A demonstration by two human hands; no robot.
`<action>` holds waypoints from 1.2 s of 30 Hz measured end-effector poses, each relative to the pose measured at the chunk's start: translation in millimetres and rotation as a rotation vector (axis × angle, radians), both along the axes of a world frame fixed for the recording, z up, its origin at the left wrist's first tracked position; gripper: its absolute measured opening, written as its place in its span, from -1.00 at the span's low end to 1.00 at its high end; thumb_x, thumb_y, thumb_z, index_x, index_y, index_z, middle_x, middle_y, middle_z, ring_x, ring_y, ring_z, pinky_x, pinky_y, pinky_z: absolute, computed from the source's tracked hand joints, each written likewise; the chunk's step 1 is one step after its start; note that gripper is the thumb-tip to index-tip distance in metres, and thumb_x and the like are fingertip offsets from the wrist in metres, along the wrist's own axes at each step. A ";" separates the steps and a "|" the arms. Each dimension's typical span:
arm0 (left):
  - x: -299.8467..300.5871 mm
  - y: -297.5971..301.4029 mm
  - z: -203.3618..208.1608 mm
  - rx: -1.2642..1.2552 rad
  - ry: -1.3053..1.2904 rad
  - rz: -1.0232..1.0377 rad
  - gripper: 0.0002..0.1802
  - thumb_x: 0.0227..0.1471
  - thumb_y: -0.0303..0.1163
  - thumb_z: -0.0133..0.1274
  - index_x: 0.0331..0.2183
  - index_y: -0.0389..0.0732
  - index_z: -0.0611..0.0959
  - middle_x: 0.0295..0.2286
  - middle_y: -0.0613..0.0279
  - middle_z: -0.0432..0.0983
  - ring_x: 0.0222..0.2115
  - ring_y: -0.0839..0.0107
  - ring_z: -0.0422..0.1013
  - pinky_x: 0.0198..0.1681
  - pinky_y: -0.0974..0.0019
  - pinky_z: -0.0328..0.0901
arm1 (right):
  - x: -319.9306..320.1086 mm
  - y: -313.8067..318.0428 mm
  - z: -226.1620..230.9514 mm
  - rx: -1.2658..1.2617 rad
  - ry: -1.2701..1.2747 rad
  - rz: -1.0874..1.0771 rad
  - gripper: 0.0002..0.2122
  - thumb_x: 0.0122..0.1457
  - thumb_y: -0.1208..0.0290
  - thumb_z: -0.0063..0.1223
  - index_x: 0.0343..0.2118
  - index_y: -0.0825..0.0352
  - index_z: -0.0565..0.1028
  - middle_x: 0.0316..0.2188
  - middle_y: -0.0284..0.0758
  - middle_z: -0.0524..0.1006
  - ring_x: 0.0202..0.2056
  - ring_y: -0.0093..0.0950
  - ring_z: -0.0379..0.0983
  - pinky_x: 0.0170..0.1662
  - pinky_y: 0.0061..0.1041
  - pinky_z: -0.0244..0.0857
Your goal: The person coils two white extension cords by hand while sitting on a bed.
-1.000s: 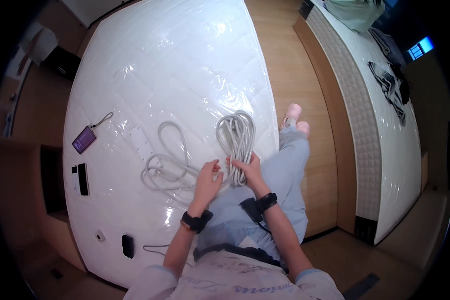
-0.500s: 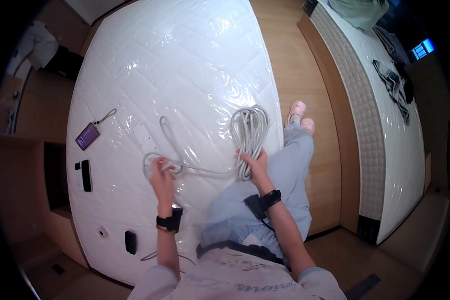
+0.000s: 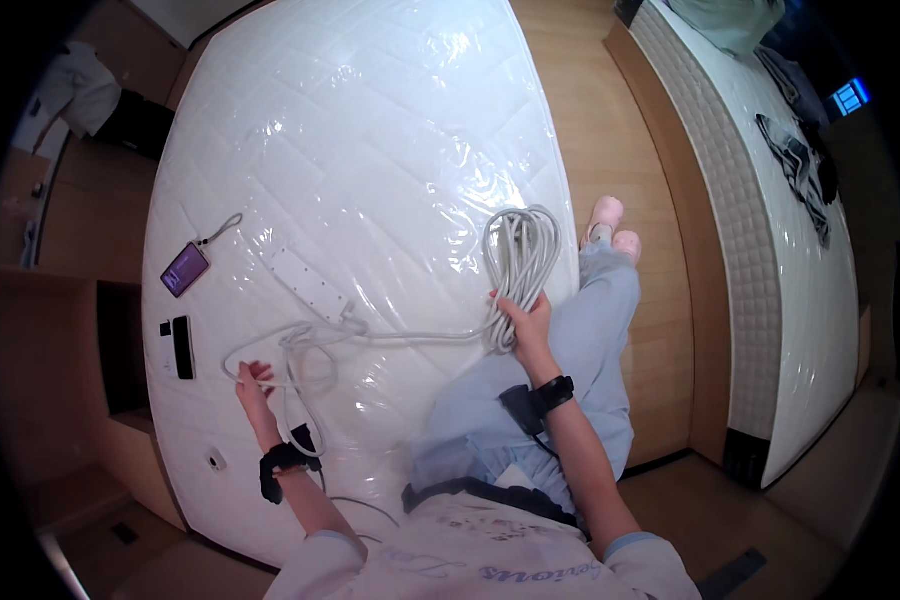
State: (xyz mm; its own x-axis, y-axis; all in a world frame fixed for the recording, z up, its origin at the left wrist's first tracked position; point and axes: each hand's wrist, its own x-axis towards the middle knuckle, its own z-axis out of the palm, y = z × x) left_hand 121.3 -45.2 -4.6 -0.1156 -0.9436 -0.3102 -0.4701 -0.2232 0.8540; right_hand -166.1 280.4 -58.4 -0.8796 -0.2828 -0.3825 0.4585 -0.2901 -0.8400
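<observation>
My right hand [image 3: 526,320] is closed around the lower end of a bundle of grey cable [image 3: 523,250], coiled in long loops near the mattress edge. From the bundle, the cable runs left across the plastic-covered mattress into loose loops. My left hand [image 3: 257,388] is closed on one of these loops, its fingers bent around the cord. Just beyond the loose loops lies a white power strip [image 3: 308,284], with cable beside its near end. Both my wrists wear black bands with small boxes.
On the wrapped mattress [image 3: 340,120] lie a phone with a strap [image 3: 185,270], a dark device [image 3: 182,348] and a small white item [image 3: 215,458]. My legs stretch along its right edge. Across the wooden floor [image 3: 610,110] stands another mattress [image 3: 715,150]. A person [image 3: 85,92] is at far left.
My left hand has moved left and nearer to me, drawing the loose cable out wider. More of the power strip shows. My right hand still grips the bundle.
</observation>
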 end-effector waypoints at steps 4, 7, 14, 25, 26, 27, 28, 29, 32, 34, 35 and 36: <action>24.1 5.5 1.0 0.338 -0.514 -0.095 -0.33 0.00 0.24 -0.17 -0.33 -0.27 0.52 -0.46 0.15 0.51 -0.42 0.45 0.44 -0.38 0.36 0.32 | -0.7 0.2 -0.7 0.048 0.034 0.042 -0.63 -0.11 0.66 0.06 -0.16 0.47 0.31 -0.38 -0.21 0.55 -0.34 -0.49 0.50 -0.23 -0.55 0.35; 40.3 11.5 1.6 0.107 -0.813 -0.012 -0.39 -0.03 0.12 -0.01 -0.31 -0.34 0.51 -0.47 0.12 0.50 -0.39 0.34 0.44 -0.30 0.32 0.31 | -0.5 -0.8 1.7 0.056 0.057 0.070 -0.63 -0.11 0.65 0.06 -0.16 0.46 0.31 -0.37 -0.22 0.54 -0.33 -0.50 0.50 -0.23 -0.55 0.35; -14.9 32.6 42.4 -0.707 -0.363 -0.405 -0.57 -0.16 -0.39 0.20 -0.23 -0.36 0.45 -0.34 -0.02 0.45 -0.28 0.13 0.38 -0.17 0.21 0.25 | -2.5 1.2 2.6 0.056 0.090 0.132 -0.62 -0.10 0.62 0.13 -0.16 0.44 0.33 -0.35 -0.25 0.54 -0.30 -0.51 0.49 -0.20 -0.56 0.35; -11.7 53.4 64.7 -0.932 -0.661 -0.291 -0.42 -0.25 -0.35 0.22 -0.10 -0.24 0.44 -0.04 0.07 0.28 0.01 0.02 0.18 0.08 0.06 0.06 | -0.9 -3.8 1.0 0.152 0.153 0.192 -0.59 -0.13 0.59 0.19 -0.17 0.43 0.33 -0.32 -0.26 0.52 -0.30 -0.54 0.46 -0.19 -0.55 0.33; -29.8 67.2 81.1 -0.900 -0.560 -0.522 -0.43 -0.28 -0.32 0.23 -0.13 -0.19 0.48 -0.04 0.12 0.31 0.04 0.06 0.15 0.12 0.07 0.01 | -0.3 -2.5 -0.1 0.173 0.179 0.196 -0.59 -0.13 0.58 0.20 -0.17 0.43 0.33 -0.32 -0.25 0.52 -0.30 -0.54 0.46 -0.20 -0.55 0.33; -43.8 76.5 89.0 -0.862 -0.453 -0.745 -0.44 -0.31 -0.30 0.24 -0.15 -0.13 0.53 -0.04 0.17 0.33 0.07 0.10 0.13 0.16 0.07 -0.05 | -0.6 -1.7 -0.2 0.174 0.175 0.201 -0.59 -0.13 0.58 0.20 -0.17 0.43 0.33 -0.32 -0.25 0.52 -0.30 -0.54 0.46 -0.20 -0.55 0.33; -49.5 80.7 85.5 -0.861 -0.460 -0.735 -0.44 -0.31 -0.30 0.24 -0.15 -0.13 0.53 -0.04 0.17 0.33 0.07 0.10 0.13 0.16 0.07 -0.05 | -1.2 -3.0 0.8 0.174 0.166 0.203 -0.58 -0.14 0.57 0.21 -0.17 0.44 0.33 -0.32 -0.25 0.51 -0.30 -0.53 0.46 -0.21 -0.55 0.33; -53.7 83.3 77.1 -0.853 -0.599 -0.892 -0.54 -0.34 -0.29 0.25 -0.25 -0.09 0.57 -0.03 0.26 0.32 0.08 0.14 0.12 0.16 0.10 -0.06 | -1.2 -3.4 1.4 0.175 0.157 0.204 -0.57 -0.14 0.56 0.22 -0.17 0.44 0.33 -0.32 -0.25 0.51 -0.31 -0.53 0.46 -0.22 -0.54 0.34; -71.4 70.3 70.8 -1.068 -0.729 -0.965 -0.90 -0.24 -0.27 0.19 -0.52 0.02 0.63 -0.16 0.44 0.46 -0.08 0.21 0.31 0.01 0.16 0.16 | -1.7 -4.5 -6.8 0.139 0.165 0.209 -0.56 -0.15 0.54 0.23 -0.16 0.44 0.33 -0.32 -0.25 0.51 -0.32 -0.53 0.46 -0.23 -0.54 0.34; -75.3 50.6 72.6 -0.499 -0.614 -0.596 -0.88 -0.04 -0.25 0.09 -0.49 -0.05 0.58 -0.44 0.24 0.53 -0.34 0.29 0.45 -0.28 0.26 0.31 | -2.7 -3.1 -1.3 0.139 0.153 0.211 -0.56 -0.15 0.55 0.23 -0.16 0.45 0.33 -0.32 -0.26 0.51 -0.32 -0.53 0.46 -0.23 -0.54 0.34; -71.1 39.6 75.0 -0.500 -0.617 -0.590 -0.88 -0.04 -0.25 0.09 -0.49 -0.05 0.58 -0.44 0.24 0.53 -0.34 0.29 0.45 -0.28 0.26 0.31 | -1.8 -4.3 1.6 0.132 0.137 0.217 -0.56 -0.15 0.55 0.23 -0.15 0.45 0.33 -0.33 -0.26 0.51 -0.33 -0.53 0.46 -0.23 -0.55 0.34; -67.2 25.5 77.2 -0.478 -0.261 -0.408 -0.80 0.04 -0.21 0.02 -0.50 -0.11 0.54 -0.54 0.20 0.50 -0.47 0.34 0.44 -0.42 0.34 0.28 | -2.1 -4.8 0.6 0.129 0.141 0.217 -0.56 -0.15 0.55 0.23 -0.15 0.45 0.33 -0.33 -0.26 0.51 -0.33 -0.53 0.46 -0.23 -0.55 0.34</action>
State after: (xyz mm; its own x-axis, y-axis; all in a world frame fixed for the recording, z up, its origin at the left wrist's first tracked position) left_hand 54.1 -19.7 72.5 -0.4696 -0.8806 0.0636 -0.6408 0.3895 0.6616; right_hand -168.3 275.6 -57.7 -0.8512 -0.4269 -0.3053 0.3738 -0.0847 -0.9236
